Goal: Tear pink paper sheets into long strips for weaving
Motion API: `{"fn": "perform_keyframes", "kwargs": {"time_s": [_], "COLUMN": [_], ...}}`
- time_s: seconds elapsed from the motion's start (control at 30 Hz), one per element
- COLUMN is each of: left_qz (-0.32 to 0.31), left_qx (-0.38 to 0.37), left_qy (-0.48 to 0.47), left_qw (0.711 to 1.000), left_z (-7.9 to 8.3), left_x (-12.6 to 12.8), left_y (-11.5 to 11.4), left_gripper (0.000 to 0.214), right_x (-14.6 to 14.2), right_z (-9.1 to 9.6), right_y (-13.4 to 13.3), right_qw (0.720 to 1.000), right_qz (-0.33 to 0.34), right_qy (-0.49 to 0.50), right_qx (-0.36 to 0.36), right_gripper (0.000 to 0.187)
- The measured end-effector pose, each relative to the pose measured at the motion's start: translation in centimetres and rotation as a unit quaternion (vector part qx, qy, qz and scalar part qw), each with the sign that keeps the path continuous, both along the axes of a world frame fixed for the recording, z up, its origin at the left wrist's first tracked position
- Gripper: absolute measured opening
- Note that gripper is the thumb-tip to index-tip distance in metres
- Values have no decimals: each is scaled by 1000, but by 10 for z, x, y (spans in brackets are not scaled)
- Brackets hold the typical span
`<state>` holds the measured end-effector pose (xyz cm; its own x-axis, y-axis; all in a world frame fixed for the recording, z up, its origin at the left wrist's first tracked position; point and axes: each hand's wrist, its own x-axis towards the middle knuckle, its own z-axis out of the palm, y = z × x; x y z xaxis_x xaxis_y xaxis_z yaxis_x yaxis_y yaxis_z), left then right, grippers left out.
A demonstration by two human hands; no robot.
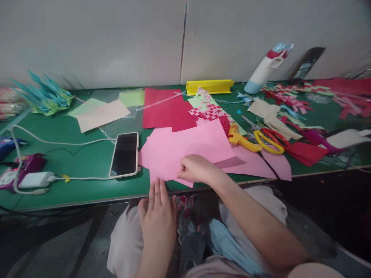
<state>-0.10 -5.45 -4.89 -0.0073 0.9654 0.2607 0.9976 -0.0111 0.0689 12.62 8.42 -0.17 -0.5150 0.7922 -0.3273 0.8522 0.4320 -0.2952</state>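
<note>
Pink paper sheets [165, 150] lie overlapped at the green table's front edge. My left hand [159, 208] reaches up with its fingers stretched out, the tips at the lower edge of the pink paper. Above the same paper, my right hand [194, 168] is closed, its fingers curled in and pressed together. Whether anything sits between those fingers is hidden. To the left of the paper is a phone [125, 155] with a dark screen. Right of it lie a yellow glue gun [242, 141] and scissors [269, 141] with yellow and red handles.
Red sheets [162, 108], a yellow folded strip [210, 87] and checkered woven paper pieces [210, 112] lie behind. A bottle [265, 71] leans at the back right. Teal paper leaves [46, 94], a white charger [37, 179] and cables are on the left.
</note>
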Motion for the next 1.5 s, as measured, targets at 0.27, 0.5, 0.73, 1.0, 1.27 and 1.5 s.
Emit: {"fn": "perform_keyframes", "kwargs": {"time_s": [0.27, 0.5, 0.73, 1.0, 1.27, 1.5], "left_qz": [-1, 2, 4, 0, -3, -50], "left_qx": [-45, -37, -41, -36, -62, -48], "left_qy": [44, 73, 50, 72, 145, 74], "left_qw": [998, 997, 998, 997, 987, 995], "left_z": [2, 2, 2, 3, 14, 18], "left_x": [4, 8, 10, 12, 27, 24], "left_y": [-1, 0, 1, 1, 7, -4], "left_gripper": [48, 49, 49, 48, 55, 52], "right_x": [11, 30, 27, 22, 19, 12], "right_z": [4, -2, -4, 2, 14, 16], "right_y": [0, -4, -2, 1, 1, -4], "right_qw": [1000, 998, 998, 999, 999, 999], "right_qz": [-14, -35, -35, -40, -24, -27], "right_qy": [19, 45, 41, -1, -36, -37], "right_qx": [4, 25, 18, -10, -22, -1], "right_gripper": [32, 26, 24, 25, 28, 29]}}
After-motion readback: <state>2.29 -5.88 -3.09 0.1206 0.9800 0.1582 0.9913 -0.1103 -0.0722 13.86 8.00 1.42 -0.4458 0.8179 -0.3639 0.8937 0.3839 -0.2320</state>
